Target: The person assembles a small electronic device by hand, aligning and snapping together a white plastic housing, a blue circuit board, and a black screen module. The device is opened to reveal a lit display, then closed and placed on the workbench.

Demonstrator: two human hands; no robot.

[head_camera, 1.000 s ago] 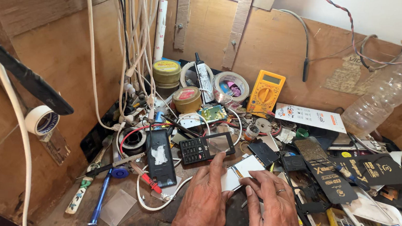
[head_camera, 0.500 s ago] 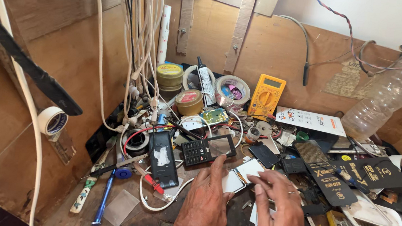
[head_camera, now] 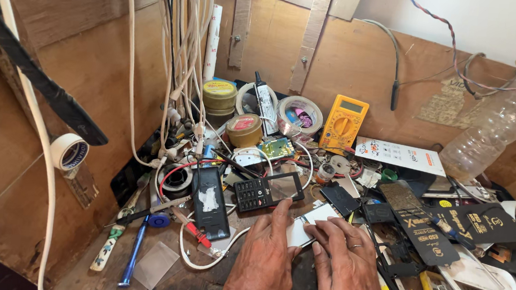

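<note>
My left hand [head_camera: 264, 260] and my right hand [head_camera: 345, 268] rest side by side near the front of a cluttered wooden bench. Both sets of fingertips press on a small white flat panel [head_camera: 304, 225] lying on the bench. Just beyond my left fingertips lies a black keypad phone [head_camera: 266, 190] with its face up. A black phone back cover [head_camera: 210, 202] lies to its left. My right hand wears a ring.
A yellow multimeter [head_camera: 343, 124], tape rolls [head_camera: 300, 114], round tins [head_camera: 219, 94] and a green circuit board [head_camera: 277, 148] stand at the back. White cables [head_camera: 178, 57] hang at left. Black sleeves [head_camera: 416, 222] lie right, a clear plastic bottle [head_camera: 495, 131] far right, a blue pen [head_camera: 134, 257] front left.
The view has shifted slightly right and closer. Both hands have stayed on the white panel, with the fingers shifting a little.
</note>
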